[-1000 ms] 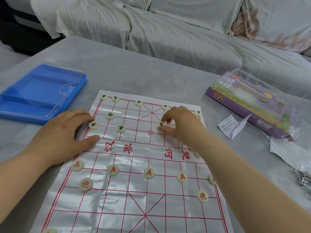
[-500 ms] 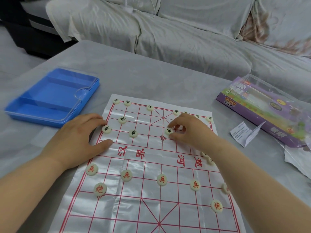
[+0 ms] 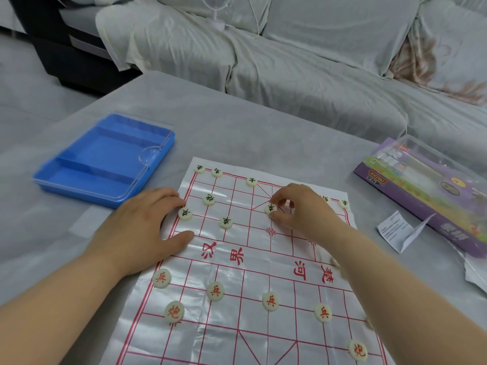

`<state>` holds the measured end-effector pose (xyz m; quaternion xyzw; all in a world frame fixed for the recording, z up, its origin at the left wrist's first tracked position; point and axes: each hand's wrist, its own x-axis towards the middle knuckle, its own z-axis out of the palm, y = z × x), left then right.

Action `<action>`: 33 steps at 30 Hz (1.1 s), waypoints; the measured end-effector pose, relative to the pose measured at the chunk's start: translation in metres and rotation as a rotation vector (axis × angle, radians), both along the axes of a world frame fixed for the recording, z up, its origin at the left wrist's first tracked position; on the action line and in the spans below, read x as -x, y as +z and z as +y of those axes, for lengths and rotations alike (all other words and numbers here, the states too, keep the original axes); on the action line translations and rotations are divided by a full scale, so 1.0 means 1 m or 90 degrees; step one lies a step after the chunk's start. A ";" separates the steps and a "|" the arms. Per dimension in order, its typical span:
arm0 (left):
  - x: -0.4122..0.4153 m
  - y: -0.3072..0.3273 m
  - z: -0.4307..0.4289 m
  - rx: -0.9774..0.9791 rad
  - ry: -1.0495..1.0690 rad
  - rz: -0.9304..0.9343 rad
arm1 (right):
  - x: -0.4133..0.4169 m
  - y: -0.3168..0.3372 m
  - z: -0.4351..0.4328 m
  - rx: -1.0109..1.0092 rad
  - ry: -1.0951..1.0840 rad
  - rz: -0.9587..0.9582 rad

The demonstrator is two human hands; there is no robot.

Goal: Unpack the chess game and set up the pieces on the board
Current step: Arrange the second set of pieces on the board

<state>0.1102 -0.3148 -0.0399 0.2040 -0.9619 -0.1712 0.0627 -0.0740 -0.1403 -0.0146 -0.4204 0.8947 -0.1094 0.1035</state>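
A thin plastic board sheet [image 3: 247,262] with a red grid lies on the grey table. Several cream discs with black characters stand on its far half, several with red characters on the near half. My right hand [image 3: 297,209] pinches one black-marked disc [image 3: 270,208] near the board's far middle, thumb and forefinger on its edge. My left hand [image 3: 147,225] lies flat on the sheet's left edge, fingertips touching another black-marked disc [image 3: 185,214]. My right forearm hides some pieces on the right side.
A blue plastic tray [image 3: 105,159] with a clear lid sits to the far left of the board. A purple game box [image 3: 424,196] in clear wrap and a folded paper slip [image 3: 398,230] lie to the right. A covered sofa runs behind the table.
The view has shifted, so the board appears further right and lower. My right hand keeps its pinch on the disc and has nudged it slightly away from the cross mark. The left hand stays put.
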 end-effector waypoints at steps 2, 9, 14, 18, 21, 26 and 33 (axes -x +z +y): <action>0.000 0.000 -0.001 0.005 -0.001 -0.004 | 0.001 -0.002 -0.004 0.017 -0.009 -0.004; 0.000 0.002 0.002 -0.004 -0.007 -0.011 | 0.002 -0.003 -0.005 0.028 -0.003 -0.027; 0.002 0.002 0.003 -0.002 -0.004 -0.012 | 0.000 0.000 -0.007 0.011 -0.007 -0.039; 0.002 0.002 0.002 -0.005 -0.003 -0.013 | -0.010 0.003 -0.008 0.023 0.014 -0.039; 0.002 0.002 0.002 -0.003 -0.004 -0.008 | -0.024 0.008 -0.005 0.021 0.067 -0.069; 0.002 0.002 0.003 -0.001 -0.002 -0.009 | -0.043 0.008 -0.004 -0.014 0.116 -0.078; 0.002 0.002 0.002 0.002 -0.005 -0.009 | -0.043 0.003 -0.004 -0.008 0.043 -0.069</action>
